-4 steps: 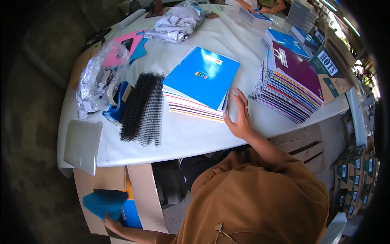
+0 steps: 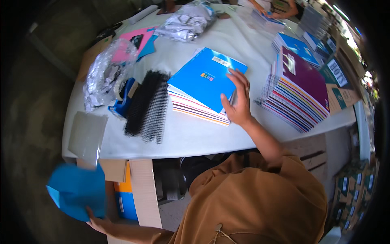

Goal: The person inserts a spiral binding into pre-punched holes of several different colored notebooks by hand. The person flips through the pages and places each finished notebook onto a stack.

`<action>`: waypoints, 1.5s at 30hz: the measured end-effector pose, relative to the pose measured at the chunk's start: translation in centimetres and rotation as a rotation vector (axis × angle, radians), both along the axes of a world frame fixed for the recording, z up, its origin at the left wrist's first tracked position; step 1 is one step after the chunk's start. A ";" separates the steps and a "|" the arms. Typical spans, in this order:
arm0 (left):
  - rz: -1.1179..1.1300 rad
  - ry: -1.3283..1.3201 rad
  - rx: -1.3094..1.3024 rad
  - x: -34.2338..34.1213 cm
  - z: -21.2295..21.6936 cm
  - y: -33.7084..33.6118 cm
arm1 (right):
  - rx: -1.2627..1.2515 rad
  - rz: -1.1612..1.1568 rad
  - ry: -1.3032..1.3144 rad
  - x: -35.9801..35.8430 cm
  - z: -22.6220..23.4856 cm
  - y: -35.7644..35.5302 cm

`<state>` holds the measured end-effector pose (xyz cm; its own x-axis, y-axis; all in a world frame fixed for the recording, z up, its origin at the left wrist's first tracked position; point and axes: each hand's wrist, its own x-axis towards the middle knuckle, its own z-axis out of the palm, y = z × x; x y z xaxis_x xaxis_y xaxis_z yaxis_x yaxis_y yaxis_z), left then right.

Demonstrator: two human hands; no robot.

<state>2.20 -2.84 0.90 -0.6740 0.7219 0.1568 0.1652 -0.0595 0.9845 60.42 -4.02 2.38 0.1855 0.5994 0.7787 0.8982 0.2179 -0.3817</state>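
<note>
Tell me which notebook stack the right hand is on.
The blue-topped stack at the table's middle, not the maroon-topped stack to its right. The right hand rests on its right edge; the left hand holds a blue sheet.

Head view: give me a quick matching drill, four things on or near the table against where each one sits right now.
Things:
1. blue cover sheet
2. black binding coils
3. blue-topped notebook stack
4. purple-topped notebook stack

Places:
A. under the right hand, mid-table
B. held by the left hand, below the table edge
C. far right of the table
D. lying between the tape dispenser and the middle stack

Pairs: 1-B, 2-D, 3-A, 4-C
</note>
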 end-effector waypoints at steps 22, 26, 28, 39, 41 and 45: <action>-0.963 -0.679 -0.059 48.3 11.0 35.7 | -0.344 0.650 1.499 1.5 6.0 35.6; -0.807 -0.685 -0.141 48.0 8.2 41.8 | -0.238 0.406 1.459 3.3 3.2 42.1; -0.759 -0.515 -0.170 48.7 6.7 44.9 | -0.181 0.399 1.421 4.5 1.3 44.5; -0.359 0.873 -0.375 49.5 -5.1 58.0 | -0.221 0.146 1.342 6.6 -4.3 47.8; -0.430 0.995 -0.286 50.4 -6.0 58.6 | -0.188 0.095 1.153 8.2 -5.4 48.0; -0.433 1.192 -0.357 48.8 -5.7 61.3 | -0.120 0.047 1.097 7.5 -5.1 47.6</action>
<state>50.99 58.43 -4.82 0.0392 0.9682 0.2470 0.9704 -0.0958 0.2216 67.93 43.62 -2.73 0.7149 0.6847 0.1419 0.0510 0.1514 -0.9872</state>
